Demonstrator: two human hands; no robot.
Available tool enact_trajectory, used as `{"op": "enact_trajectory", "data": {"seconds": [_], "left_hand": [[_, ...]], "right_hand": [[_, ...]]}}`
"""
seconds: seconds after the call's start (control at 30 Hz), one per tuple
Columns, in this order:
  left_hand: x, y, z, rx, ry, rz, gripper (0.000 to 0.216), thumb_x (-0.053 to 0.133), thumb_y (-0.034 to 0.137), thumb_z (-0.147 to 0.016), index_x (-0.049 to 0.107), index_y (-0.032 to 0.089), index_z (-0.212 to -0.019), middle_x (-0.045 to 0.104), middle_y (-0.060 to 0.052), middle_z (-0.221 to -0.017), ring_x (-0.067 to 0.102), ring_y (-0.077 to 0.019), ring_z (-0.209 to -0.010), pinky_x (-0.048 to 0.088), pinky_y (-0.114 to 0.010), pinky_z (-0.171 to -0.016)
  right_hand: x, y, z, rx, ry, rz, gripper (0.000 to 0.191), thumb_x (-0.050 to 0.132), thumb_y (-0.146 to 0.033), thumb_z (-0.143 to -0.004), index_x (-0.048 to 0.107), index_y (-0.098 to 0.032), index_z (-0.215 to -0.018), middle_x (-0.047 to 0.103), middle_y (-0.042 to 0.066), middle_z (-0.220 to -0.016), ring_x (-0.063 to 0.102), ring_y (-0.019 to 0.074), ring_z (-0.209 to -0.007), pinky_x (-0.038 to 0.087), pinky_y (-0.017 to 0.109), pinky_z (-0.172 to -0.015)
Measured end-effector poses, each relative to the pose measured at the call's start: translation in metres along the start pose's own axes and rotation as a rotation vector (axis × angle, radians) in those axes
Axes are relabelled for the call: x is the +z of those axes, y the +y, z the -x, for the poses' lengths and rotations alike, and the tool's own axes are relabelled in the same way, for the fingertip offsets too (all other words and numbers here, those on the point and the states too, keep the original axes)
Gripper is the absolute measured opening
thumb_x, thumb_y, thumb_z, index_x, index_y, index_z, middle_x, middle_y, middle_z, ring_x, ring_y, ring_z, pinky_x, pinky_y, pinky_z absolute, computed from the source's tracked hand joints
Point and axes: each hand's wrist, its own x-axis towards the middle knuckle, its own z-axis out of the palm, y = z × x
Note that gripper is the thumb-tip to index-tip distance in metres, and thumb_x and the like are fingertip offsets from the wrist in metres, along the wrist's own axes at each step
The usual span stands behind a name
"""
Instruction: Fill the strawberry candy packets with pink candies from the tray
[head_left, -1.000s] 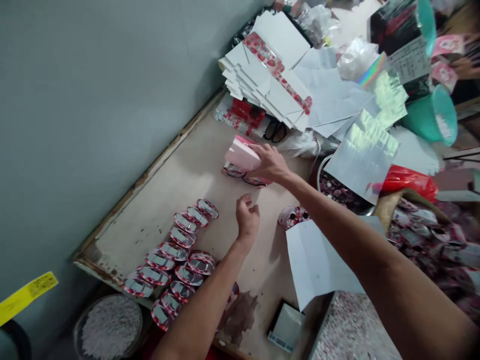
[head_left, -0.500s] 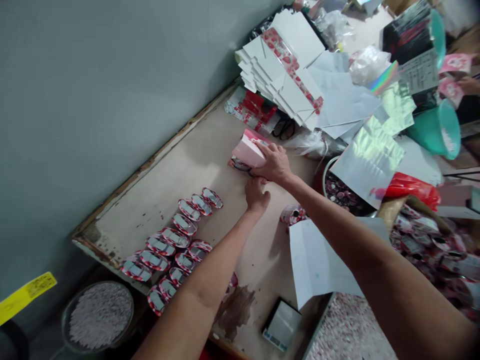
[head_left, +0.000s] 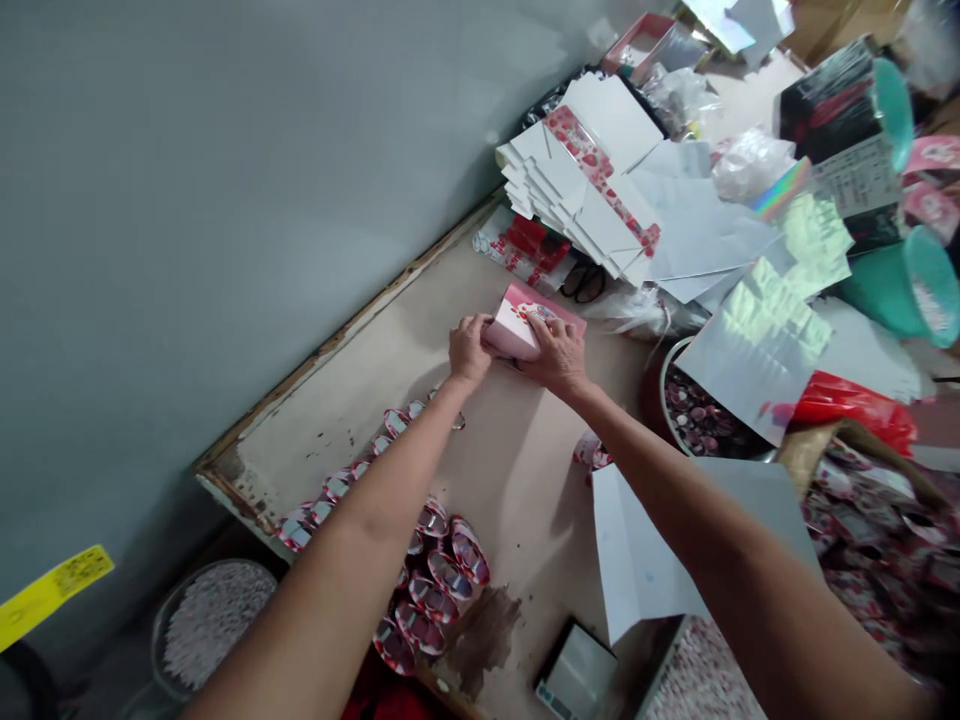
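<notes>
A pink printed card box [head_left: 516,325], somewhat flattened, is between my two hands near the far part of the table [head_left: 300,400]. My left hand [head_left: 471,352] has its fingers closed round the box's left end. Across the printed face lies my right hand [head_left: 561,355], gripping the near right side with its thumb hidden. Whatever is under the box is mostly covered by the hands. Closer in, partly behind my left forearm, several small red-and-white printed oval pieces [head_left: 433,600] stand in rows. One similar piece [head_left: 592,452] is by my right forearm.
A stack of white card sheets [head_left: 577,200] lies at the back. On the right are a pot of small dark pieces [head_left: 667,370], a sack of printed pieces [head_left: 862,530] and a white folded sheet [head_left: 622,560]. A small scale [head_left: 577,670] sits at the front edge.
My left hand has moved from below the box up to its left end and closed on it. The box is tilted differently. The whole view has shifted slightly.
</notes>
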Motion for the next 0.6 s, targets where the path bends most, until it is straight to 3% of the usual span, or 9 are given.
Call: {"op": "enact_trajectory", "data": {"seconds": [0.1,0.23,0.37,0.47,0.53,0.6], "left_hand": [[-0.011,-0.015,-0.012,0.159,-0.06,-0.161,0.041,0.085,0.03,-0.076,0.068,0.025,-0.113,0.069,-0.008,-0.116,0.057,-0.029,-0.112,0.045,-0.04,-0.099],[-0.009,-0.022,-0.013,0.177,-0.054,-0.278,0.024,0.079,0.036,-0.082,0.071,0.025,-0.102,0.068,-0.008,-0.118,0.054,-0.0304,-0.116,0.045,-0.041,-0.097],[-0.005,-0.007,-0.022,0.162,-0.077,-0.274,0.047,0.08,0.029,-0.08,0.064,0.02,-0.124,0.065,-0.012,-0.123,0.056,-0.0306,-0.114,0.045,-0.043,-0.101],[-0.011,0.006,-0.034,0.407,-0.19,-0.22,0.066,0.075,0.019,-0.078,0.055,0.018,-0.141,0.057,-0.014,-0.144,0.049,-0.0326,-0.133,0.039,-0.046,-0.113],[-0.015,0.012,-0.039,0.573,-0.307,-0.157,0.061,0.067,0.016,-0.082,0.057,0.021,-0.142,0.053,-0.012,-0.153,0.039,-0.0312,-0.148,0.029,-0.05,-0.123],[-0.015,0.014,-0.039,0.627,-0.394,-0.102,0.05,0.058,0.015,-0.088,0.063,0.023,-0.137,0.056,-0.011,-0.151,0.035,-0.0288,-0.153,0.02,-0.054,-0.127]], "right_hand": [[-0.002,0.004,0.004,-0.01,-0.027,0.003,0.091,0.069,-0.05,-0.079,0.035,-0.026,-0.161,0.049,0.018,-0.141,0.041,0.0392,-0.118,0.041,0.047,-0.09],[-0.004,0.007,0.013,0.031,-0.052,0.025,0.09,0.067,-0.046,-0.082,0.03,-0.027,-0.163,0.047,0.019,-0.141,0.041,0.0401,-0.117,0.043,0.047,-0.086],[-0.002,0.001,0.019,0.094,-0.048,0.053,0.089,0.066,-0.039,-0.083,0.029,-0.022,-0.162,0.044,0.023,-0.147,0.04,0.0418,-0.122,0.042,0.05,-0.09],[-0.001,-0.003,0.021,0.09,-0.024,0.057,0.088,0.066,-0.028,-0.083,0.03,-0.014,-0.162,0.032,0.027,-0.16,0.032,0.0441,-0.136,0.037,0.052,-0.1],[-0.002,-0.004,0.023,0.086,-0.031,0.044,0.087,0.064,-0.024,-0.084,0.028,-0.01,-0.162,0.026,0.027,-0.166,0.024,0.0432,-0.146,0.033,0.054,-0.108],[0.0,-0.002,0.027,0.075,-0.052,0.027,0.086,0.061,-0.022,-0.087,0.025,-0.012,-0.164,0.023,0.025,-0.168,0.019,0.0404,-0.152,0.028,0.056,-0.113]]}}
